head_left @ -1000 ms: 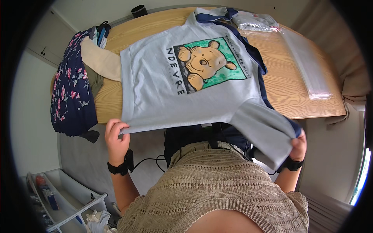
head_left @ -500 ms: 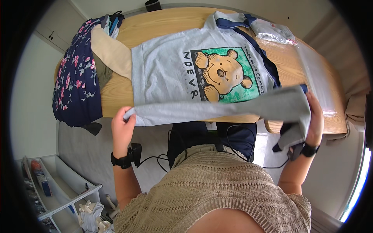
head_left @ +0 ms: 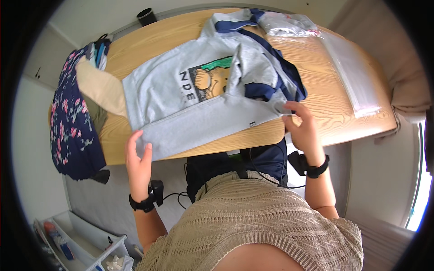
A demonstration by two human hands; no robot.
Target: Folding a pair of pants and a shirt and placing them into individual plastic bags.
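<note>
A light-grey sweatshirt (head_left: 158, 86) with navy trim and a cartoon bear print lies flat on the wooden table. Its near side is folded inward in a long strip, partly covering the print, and the grey sleeve with its navy cuff is bunched over the chest. At the hem corner of the fold, my left hand (head_left: 138, 159) rests with thumb and fingers apart. My right hand (head_left: 305, 131) is at the other end of the folded strip, fingertips by the cloth and thumb spread away from them.
A navy floral garment (head_left: 79, 122) drapes over the table's left end, beside a cream cloth piece (head_left: 99, 86). Clear plastic bags (head_left: 355, 79) lie on the right, with a plastic-wrapped package (head_left: 289, 25) at the back. Beyond the table stands a black bin (head_left: 146, 17); a white divided bin (head_left: 86, 239) sits lower left.
The near side and sleeve, held up between both hands before, now lie folded onto the sweatshirt. My right hand has moved left, and both hands have loosened from the cloth.
</note>
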